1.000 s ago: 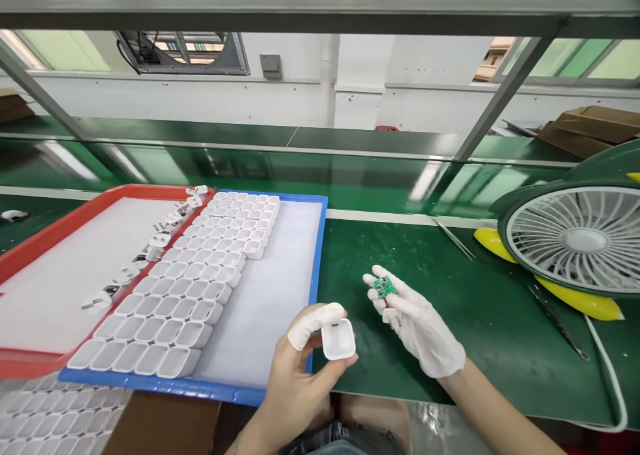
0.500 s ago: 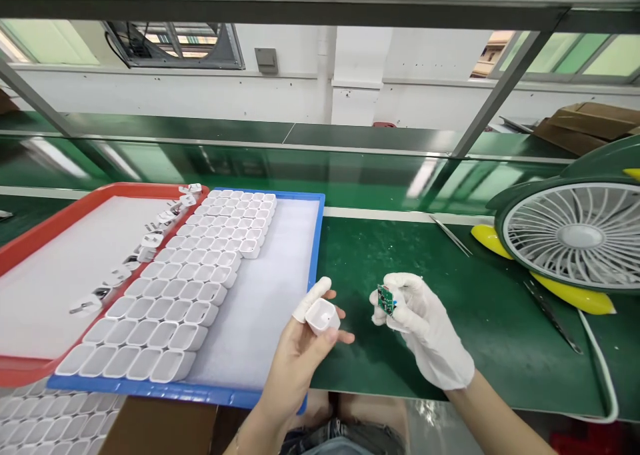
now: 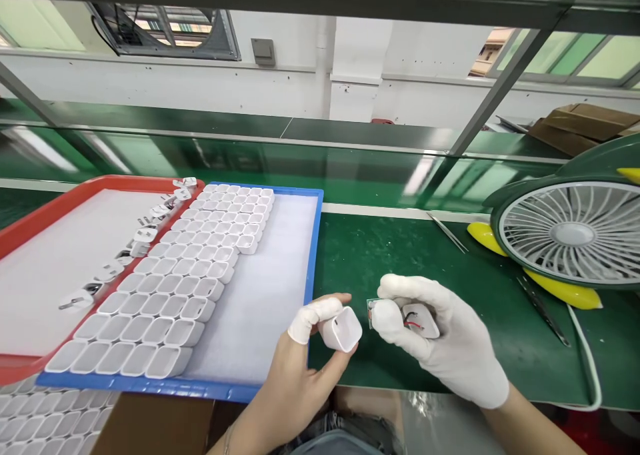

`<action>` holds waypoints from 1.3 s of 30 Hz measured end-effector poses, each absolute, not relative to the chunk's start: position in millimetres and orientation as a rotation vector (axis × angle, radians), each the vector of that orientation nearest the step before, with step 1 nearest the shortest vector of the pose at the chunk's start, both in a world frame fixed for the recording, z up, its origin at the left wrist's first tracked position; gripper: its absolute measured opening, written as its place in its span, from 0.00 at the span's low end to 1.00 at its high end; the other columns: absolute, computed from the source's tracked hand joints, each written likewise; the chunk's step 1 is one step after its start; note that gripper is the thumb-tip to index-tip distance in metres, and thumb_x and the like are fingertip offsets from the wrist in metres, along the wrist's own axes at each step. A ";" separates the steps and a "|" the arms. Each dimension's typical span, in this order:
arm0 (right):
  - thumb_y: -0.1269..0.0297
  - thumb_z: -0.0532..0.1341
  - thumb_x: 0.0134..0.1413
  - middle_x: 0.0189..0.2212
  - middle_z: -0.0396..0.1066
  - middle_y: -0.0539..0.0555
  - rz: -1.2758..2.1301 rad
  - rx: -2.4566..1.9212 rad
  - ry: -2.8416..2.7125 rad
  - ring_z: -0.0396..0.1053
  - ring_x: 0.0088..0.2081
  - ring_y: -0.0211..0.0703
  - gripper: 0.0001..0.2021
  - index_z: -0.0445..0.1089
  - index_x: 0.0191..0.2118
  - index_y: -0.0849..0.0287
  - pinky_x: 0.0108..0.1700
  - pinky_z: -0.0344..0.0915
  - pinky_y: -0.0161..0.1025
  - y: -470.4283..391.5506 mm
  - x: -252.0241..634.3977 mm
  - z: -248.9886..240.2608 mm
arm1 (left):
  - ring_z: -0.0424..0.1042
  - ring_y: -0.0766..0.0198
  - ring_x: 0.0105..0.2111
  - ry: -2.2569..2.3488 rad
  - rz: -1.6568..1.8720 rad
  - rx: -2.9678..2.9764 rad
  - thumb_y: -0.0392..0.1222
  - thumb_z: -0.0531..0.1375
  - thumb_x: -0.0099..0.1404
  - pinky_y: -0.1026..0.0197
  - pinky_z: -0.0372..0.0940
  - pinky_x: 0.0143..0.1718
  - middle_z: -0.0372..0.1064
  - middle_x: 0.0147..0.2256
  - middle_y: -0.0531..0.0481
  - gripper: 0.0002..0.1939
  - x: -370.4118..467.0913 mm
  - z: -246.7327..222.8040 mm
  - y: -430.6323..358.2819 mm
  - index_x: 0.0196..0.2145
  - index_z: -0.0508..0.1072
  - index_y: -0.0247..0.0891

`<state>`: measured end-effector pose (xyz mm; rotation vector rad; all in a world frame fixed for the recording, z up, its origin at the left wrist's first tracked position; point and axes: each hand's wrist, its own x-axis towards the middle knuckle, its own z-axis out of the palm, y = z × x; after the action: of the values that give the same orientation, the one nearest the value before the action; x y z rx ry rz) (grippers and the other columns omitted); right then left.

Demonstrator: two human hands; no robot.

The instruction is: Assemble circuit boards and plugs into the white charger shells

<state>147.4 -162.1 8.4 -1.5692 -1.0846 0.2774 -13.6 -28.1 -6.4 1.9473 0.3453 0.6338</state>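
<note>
Between the fingers of my left hand (image 3: 310,348) is a white plastic charger housing (image 3: 345,330), its open end tilted toward my right hand. A white finger cot covers one of that hand's digits. My gloved right hand (image 3: 445,335) grips a small circuit board (image 3: 371,313), mostly covered by the fingertips. A white plug cover (image 3: 423,320) with red and black wires sits in the same hand's palm. The two hands are close together but apart, above the green bench. Left of them, rows of matching white housings (image 3: 165,328) stand on a blue tray (image 3: 315,242).
A red tray (image 3: 30,235) with a line of plug pieces (image 3: 145,234) overlaps the blue tray's left side. To the right are a green fan (image 3: 575,232) with yellow feet, silver tweezers (image 3: 447,232) and dark tweezers (image 3: 543,310). More housings (image 3: 50,415) lie below at lower left.
My left hand has turned the housing so its opening faces rightward. My right hand has rotated, bringing the wired plug cover into view and the board partly behind the fingers.
</note>
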 end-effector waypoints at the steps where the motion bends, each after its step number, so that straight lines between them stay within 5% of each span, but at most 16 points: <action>1: 0.68 0.68 0.52 0.39 0.74 0.48 0.188 -1.609 -1.163 0.75 0.33 0.38 0.25 0.66 0.54 0.40 0.34 0.74 0.34 -164.3 148.5 10.7 | 0.72 0.63 0.51 0.322 0.679 1.993 0.33 0.60 0.66 0.63 0.68 0.50 0.69 0.54 0.49 0.22 -14.5 -6.8 -27.4 0.54 0.62 0.49; 8: 0.82 0.57 0.55 0.31 0.72 0.46 0.045 -1.488 -1.652 0.70 0.28 0.36 0.40 0.45 0.68 0.43 0.32 0.72 0.31 -162.9 147.3 34.9 | 0.73 0.64 0.50 0.177 0.815 2.168 0.31 0.62 0.63 0.65 0.67 0.54 0.72 0.54 0.46 0.29 -24.6 -8.7 -25.9 0.60 0.59 0.43; 20: 0.71 0.58 0.61 0.44 0.67 0.55 0.316 -1.477 -1.936 0.67 0.41 0.38 0.39 0.33 0.70 0.57 0.43 0.69 0.35 -161.4 149.5 44.8 | 0.73 0.60 0.51 0.091 0.893 2.370 0.30 0.61 0.64 0.61 0.70 0.53 0.72 0.51 0.40 0.27 -26.8 -5.5 -25.4 0.60 0.60 0.34; 27: 0.70 0.56 0.60 0.49 0.67 0.59 0.322 -1.582 -2.016 0.67 0.47 0.40 0.39 0.33 0.70 0.59 0.53 0.69 0.40 -160.9 152.1 49.7 | 0.72 0.61 0.51 0.091 0.877 2.397 0.28 0.60 0.64 0.63 0.68 0.53 0.71 0.52 0.42 0.31 -19.1 -5.9 -29.9 0.63 0.57 0.35; 32: 0.65 0.57 0.61 0.41 0.73 0.50 0.230 -1.620 -1.945 0.72 0.36 0.38 0.30 0.50 0.66 0.46 0.39 0.74 0.35 -151.7 150.6 56.4 | 0.76 0.58 0.45 0.105 0.730 2.360 0.31 0.56 0.67 0.60 0.72 0.44 0.73 0.50 0.43 0.28 -20.2 -8.9 -30.7 0.62 0.58 0.42; 35: 0.64 0.62 0.56 0.37 0.75 0.52 0.200 -1.634 -1.946 0.74 0.32 0.41 0.31 0.55 0.65 0.49 0.32 0.73 0.35 -148.7 148.1 57.8 | 0.78 0.57 0.37 0.068 0.687 2.419 0.32 0.55 0.66 0.59 0.72 0.35 0.77 0.44 0.44 0.25 -21.4 -10.3 -30.9 0.59 0.63 0.46; 39: 0.64 0.69 0.49 0.54 0.69 0.64 0.010 -1.697 -1.957 0.71 0.51 0.60 0.40 0.52 0.66 0.53 0.45 0.74 0.48 -160.0 150.3 68.1 | 0.77 0.58 0.35 0.057 0.808 2.297 0.31 0.58 0.63 0.60 0.72 0.34 0.77 0.41 0.44 0.28 -18.7 -9.3 -32.2 0.60 0.62 0.45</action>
<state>150.3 -160.0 68.1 -1.6966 -1.9566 0.0099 -18.7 -32.2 -9.3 2.2966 0.0573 0.8077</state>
